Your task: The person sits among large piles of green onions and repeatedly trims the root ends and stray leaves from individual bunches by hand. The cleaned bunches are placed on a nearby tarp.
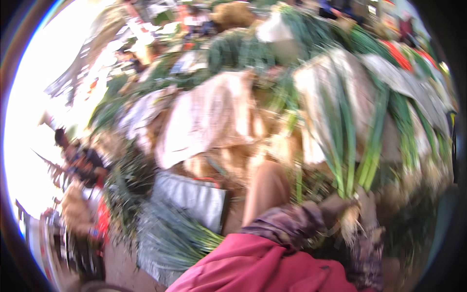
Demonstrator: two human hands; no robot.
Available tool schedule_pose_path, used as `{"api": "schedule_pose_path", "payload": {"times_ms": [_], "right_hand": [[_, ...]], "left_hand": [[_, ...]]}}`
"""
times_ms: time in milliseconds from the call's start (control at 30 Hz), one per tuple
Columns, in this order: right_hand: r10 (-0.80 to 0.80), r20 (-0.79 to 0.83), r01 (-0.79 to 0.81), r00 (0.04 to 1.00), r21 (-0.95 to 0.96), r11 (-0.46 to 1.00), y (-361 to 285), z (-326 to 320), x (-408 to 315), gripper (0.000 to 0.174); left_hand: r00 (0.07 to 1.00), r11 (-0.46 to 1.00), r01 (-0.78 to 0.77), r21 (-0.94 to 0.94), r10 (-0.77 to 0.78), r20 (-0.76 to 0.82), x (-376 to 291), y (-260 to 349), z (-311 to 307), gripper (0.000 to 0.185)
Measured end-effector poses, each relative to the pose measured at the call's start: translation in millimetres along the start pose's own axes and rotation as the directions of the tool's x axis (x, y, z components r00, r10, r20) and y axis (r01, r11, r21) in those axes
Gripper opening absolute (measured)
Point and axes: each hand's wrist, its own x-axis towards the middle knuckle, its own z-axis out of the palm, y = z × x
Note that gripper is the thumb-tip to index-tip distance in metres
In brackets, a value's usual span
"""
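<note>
A few long green onions [350,160] stand upright before me, their pale roots [351,221] hanging down. My left hand [332,207] grips them low on the stems from the left. Close beside it, my right hand [366,206] closes around the same stems from the right. Their leaves fan out in front of a whitish woven sack [339,73]. Dark leafy trimmings [405,219] lie right of my hands. Motion blur hides how each finger sits.
A bundle of green onions [175,230] lies at lower left by a silvery bag [189,195]. Pale woven sacks [211,109] cover heaped onions ahead. More green onions [403,124] lean at the right. A person [82,160] is at the far left, beside plant waste [129,179].
</note>
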Motion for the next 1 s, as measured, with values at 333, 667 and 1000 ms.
{"api": "schedule_pose_path", "payload": {"times_ms": [333, 667, 1000], "right_hand": [[-0.377, -0.064, 0.301, 0.924, -0.486, 0.821, 21, -23, 1, 0.026], [-0.209, -0.273, 0.069, 0.939, -0.446, 0.893, 4, -11, -15, 0.041], [-0.316, 0.031, 0.305, 0.948, -0.361, 0.881, 35, -13, -5, 0.039]], "left_hand": [[0.983, 0.623, 0.022, -0.782, 0.129, 0.130, 39, 7, 24, 0.024], [0.986, 0.497, -0.026, -0.867, 0.158, 0.061, 38, 3, -2, 0.031], [0.995, 0.703, 0.097, -0.705, -0.078, 0.059, 45, 12, 3, 0.026]]}}
